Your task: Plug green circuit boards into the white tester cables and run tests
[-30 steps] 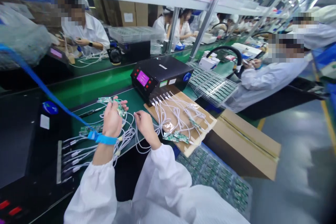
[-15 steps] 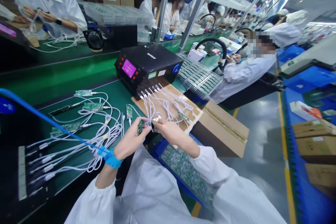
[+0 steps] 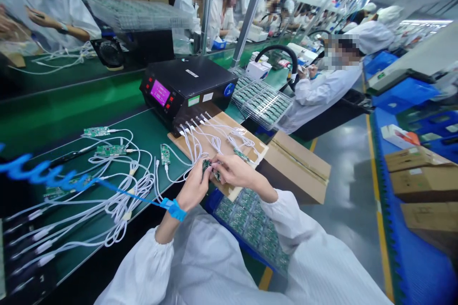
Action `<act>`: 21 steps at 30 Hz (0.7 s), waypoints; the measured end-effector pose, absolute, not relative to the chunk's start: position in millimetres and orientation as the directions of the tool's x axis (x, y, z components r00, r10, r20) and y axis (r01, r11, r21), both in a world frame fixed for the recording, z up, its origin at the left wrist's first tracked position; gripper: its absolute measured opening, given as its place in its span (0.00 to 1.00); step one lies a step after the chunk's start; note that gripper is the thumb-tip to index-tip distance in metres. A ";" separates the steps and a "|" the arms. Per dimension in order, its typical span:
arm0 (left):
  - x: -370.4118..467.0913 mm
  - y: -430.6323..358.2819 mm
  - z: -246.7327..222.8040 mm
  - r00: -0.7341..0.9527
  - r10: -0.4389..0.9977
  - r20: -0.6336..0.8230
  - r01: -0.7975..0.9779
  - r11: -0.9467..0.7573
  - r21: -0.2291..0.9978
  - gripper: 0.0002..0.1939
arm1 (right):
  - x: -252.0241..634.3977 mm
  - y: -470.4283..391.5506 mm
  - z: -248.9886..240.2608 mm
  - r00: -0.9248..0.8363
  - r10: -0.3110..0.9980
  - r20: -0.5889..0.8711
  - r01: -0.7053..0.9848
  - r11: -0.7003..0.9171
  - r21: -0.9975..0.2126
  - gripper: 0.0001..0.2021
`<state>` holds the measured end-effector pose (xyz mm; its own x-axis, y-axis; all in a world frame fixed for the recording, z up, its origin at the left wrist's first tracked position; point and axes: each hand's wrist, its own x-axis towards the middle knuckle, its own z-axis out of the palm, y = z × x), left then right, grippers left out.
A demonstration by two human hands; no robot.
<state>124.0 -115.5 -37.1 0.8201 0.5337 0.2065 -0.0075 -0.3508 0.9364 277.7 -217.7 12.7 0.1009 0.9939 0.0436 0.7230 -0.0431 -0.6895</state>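
My left hand (image 3: 193, 188) is closed on a small green circuit board (image 3: 206, 166), held upright between thumb and fingers. Right against it, my right hand (image 3: 234, 171) pinches a green circuit board piece (image 3: 217, 175); the fingers cover most of it, and I cannot tell whether the two pieces are joined. A blue wrist strap (image 3: 173, 208) with a coiled cord circles my left wrist. On the bench left of my hands lies another circuit board (image 3: 165, 154) with a white cable plugged in. Below my hands is a tray of circuit boards (image 3: 246, 219).
A black test box (image 3: 189, 83) with a lit pink screen stands behind a cardboard sheet (image 3: 179, 143) carrying white cables. More cabled boards (image 3: 110, 150) and a cable bundle (image 3: 125, 195) lie left. A cardboard box (image 3: 295, 167) stands right. A co-worker (image 3: 336, 86) sits beyond.
My hands have come closer together, and the left has turned with its board toward the right fingers. The view has shifted, so the bench appears further left.
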 end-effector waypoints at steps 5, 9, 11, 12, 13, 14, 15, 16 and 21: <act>126.2 -113.1 -41.8 0.812 0.570 0.126 0.038 -0.267 0.963 0.15 | 282.4 -221.3 21.0 0.148 0.989 0.019 0.631 -0.080 -0.771 0.14; 123.2 -112.4 -38.3 0.765 0.642 0.054 0.021 -0.109 0.994 0.18 | 282.1 -229.1 15.1 0.260 0.961 0.092 0.703 -0.123 -0.701 0.17; 121.8 -112.9 -33.5 0.729 0.682 0.051 -0.022 -0.051 0.998 0.19 | 280.1 -234.6 5.8 0.300 0.946 0.124 0.758 -0.158 -0.633 0.18; 121.3 -113.1 -30.9 0.712 0.700 0.054 -0.045 -0.030 0.999 0.20 | 279.0 -237.5 0.8 0.308 0.943 0.126 0.780 -0.174 -0.601 0.18; 120.9 -113.2 -28.4 0.695 0.717 0.060 -0.069 -0.016 0.997 0.21 | 278.1 -240.1 -3.6 0.310 0.942 0.124 0.799 -0.188 -0.571 0.18; 120.5 -113.3 -26.1 0.679 0.731 0.066 -0.091 -0.005 0.996 0.22 | 277.4 -242.4 -7.0 0.314 0.942 0.120 0.813 -0.201 -0.547 0.18; 120.1 -113.3 -24.3 0.665 0.743 0.071 -0.108 0.001 0.994 0.22 | 276.7 -244.1 -9.2 0.320 0.940 0.117 0.822 -0.214 -0.529 0.17; 119.8 -113.3 -22.8 0.656 0.751 0.076 -0.121 0.005 0.993 0.22 | 276.0 -245.2 -10.1 0.326 0.939 0.113 0.823 -0.223 -0.522 0.15; 120.6 -115.5 -22.3 0.650 0.757 0.066 -0.148 0.041 0.988 0.25 | 272.3 -242.0 -5.2 0.252 0.965 0.075 0.748 -0.144 -0.648 0.10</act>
<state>120.6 -115.5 -22.3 0.6497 0.7573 0.0661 -0.1484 0.0411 0.9881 272.3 -242.0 -5.2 0.2516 0.9649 0.0754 0.7481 -0.1444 -0.6477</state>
